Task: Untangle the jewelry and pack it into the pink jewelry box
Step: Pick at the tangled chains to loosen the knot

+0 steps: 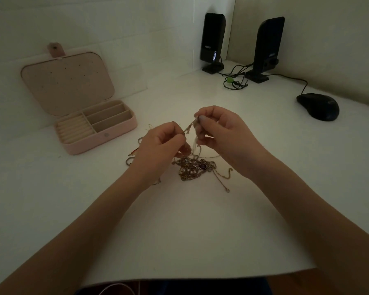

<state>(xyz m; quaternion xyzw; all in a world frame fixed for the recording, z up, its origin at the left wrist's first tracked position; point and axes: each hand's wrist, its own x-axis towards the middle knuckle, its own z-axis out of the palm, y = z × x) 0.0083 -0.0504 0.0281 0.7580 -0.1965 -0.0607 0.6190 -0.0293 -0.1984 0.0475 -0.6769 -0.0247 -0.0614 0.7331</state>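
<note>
A tangled heap of gold chains with a purple stone (pixel 195 168) lies on the white table between my wrists. My left hand (pixel 160 145) and my right hand (pixel 218 133) hover just above it, each pinching the same thin chain (pixel 189 127), which stretches between my fingertips and hangs down into the heap. The pink jewelry box (pixel 119 129) stands open to the left, lid raised, with ring rolls and long compartments that look empty. Loose rings and an earring (pixel 132 155) lie left of my left hand, partly hidden by it.
Two black speakers (pixel 213 42) (pixel 266 48) stand at the back right with tangled cables (pixel 234 80). A black computer mouse (pixel 319 106) sits at the right. The table's front edge (pixel 200 278) runs close to my body.
</note>
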